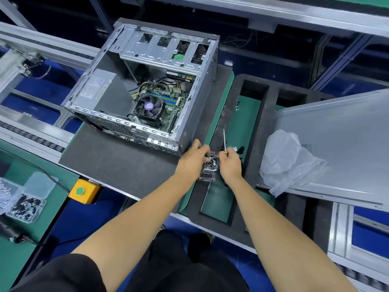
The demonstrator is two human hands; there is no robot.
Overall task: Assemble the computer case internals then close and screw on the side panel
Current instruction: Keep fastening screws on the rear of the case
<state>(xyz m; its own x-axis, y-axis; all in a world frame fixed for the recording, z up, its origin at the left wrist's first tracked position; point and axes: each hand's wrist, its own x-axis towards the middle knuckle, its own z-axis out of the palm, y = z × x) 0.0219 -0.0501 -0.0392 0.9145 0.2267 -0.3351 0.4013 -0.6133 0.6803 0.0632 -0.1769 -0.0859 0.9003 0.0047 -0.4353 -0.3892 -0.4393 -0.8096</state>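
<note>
The open computer case [145, 85] lies on its side on a dark foam mat [117, 157], showing the motherboard, CPU fan [149, 109] and power supply [99, 89]. Its grey side panel [341, 144] lies off to the right. Just in front of the case's near corner sits a small clear plastic box of screws [209, 169]. My left hand [194, 158] reaches into the box with curled fingers; whether it pinches a screw is hidden. My right hand [229, 163] grips a thin screwdriver [224, 141], its shaft pointing up and away, while its fingertips touch the box.
A crumpled clear plastic bag [288, 161] lies on the side panel. A black foam tray [248, 127] with cut-out pockets sits between case and panel. At the left are a yellow box with a green button [83, 190] and clear bins of screws [25, 205].
</note>
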